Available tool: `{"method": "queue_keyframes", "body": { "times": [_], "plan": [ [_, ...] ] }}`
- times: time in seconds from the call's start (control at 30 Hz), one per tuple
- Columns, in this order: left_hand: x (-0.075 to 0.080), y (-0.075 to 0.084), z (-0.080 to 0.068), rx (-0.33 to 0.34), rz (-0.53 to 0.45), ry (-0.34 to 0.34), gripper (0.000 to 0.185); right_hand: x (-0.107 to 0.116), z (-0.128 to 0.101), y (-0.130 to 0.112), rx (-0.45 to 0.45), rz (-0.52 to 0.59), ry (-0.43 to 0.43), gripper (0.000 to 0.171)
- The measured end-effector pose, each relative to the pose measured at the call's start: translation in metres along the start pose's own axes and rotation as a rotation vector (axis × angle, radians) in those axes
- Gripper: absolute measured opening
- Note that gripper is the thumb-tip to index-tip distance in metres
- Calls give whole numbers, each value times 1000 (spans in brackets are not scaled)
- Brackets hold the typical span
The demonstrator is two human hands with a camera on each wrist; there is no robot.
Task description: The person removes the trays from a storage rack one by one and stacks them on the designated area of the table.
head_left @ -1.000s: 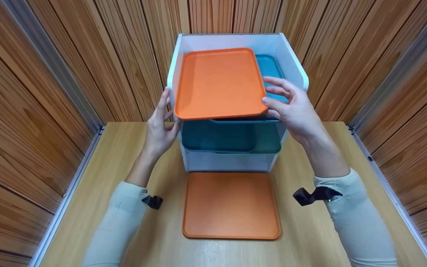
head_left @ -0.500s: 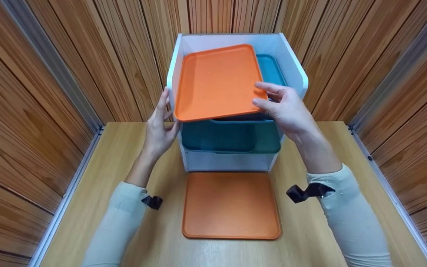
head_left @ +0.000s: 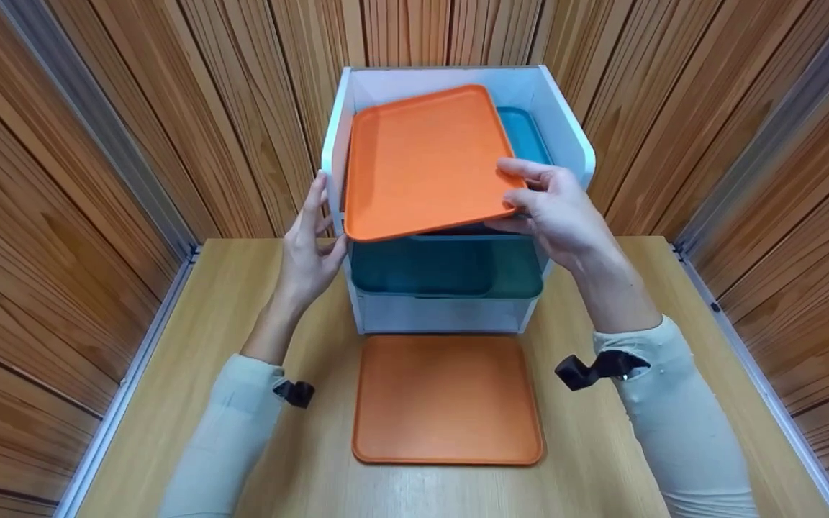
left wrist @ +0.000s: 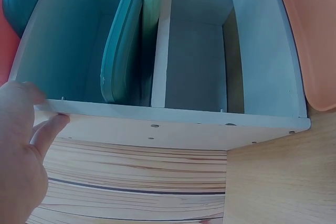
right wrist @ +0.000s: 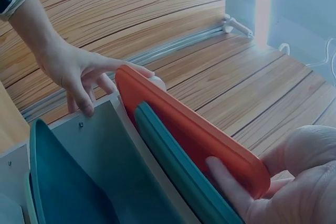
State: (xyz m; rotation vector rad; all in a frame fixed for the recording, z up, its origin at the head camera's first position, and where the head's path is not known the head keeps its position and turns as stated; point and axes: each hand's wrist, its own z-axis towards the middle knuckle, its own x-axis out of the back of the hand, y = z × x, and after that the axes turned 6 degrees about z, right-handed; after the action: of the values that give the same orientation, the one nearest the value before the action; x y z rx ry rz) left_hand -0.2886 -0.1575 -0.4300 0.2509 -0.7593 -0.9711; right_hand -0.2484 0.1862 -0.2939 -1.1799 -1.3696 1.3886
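Observation:
An orange tray (head_left: 425, 162) sits askew at the top of a white shelf unit (head_left: 564, 122), its right front corner raised off the teal tray (head_left: 526, 137) beneath. My right hand (head_left: 565, 212) pinches that corner, thumb below and fingers above, as the right wrist view also shows. On the other side, my left hand (head_left: 308, 248) grips the front edge of the unit's left side wall (left wrist: 173, 113) between thumb and fingers. The orange tray's left front corner lies close to the left thumb. A second orange tray (head_left: 448, 399) lies flat on the table before the unit.
Teal and green trays (head_left: 447, 267) lie on the middle shelf, jutting slightly forward. Below is a bottom compartment (head_left: 447, 314). Wooden plank walls (head_left: 450, 32) stand behind and beside the wooden table (head_left: 601, 446).
My right hand has moved left and regripped the orange tray's corner. The tray has turned slightly, its left front corner shifting toward me. The left hand stays on the unit.

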Motion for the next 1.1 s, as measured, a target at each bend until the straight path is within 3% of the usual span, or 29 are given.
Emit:
{"method": "queue_keyframes", "body": {
  "times": [0.33,0.63,1.1],
  "plan": [
    [1,4,0,54,-14,-23,91,1,-4,2,41,76,75,63],
    [2,3,0,57,-14,-20,93,5,-8,8,104,144,192,50],
    [1,4,1,74,-14,-22,94,15,-15,13,154,199,181,47]
  ]
}}
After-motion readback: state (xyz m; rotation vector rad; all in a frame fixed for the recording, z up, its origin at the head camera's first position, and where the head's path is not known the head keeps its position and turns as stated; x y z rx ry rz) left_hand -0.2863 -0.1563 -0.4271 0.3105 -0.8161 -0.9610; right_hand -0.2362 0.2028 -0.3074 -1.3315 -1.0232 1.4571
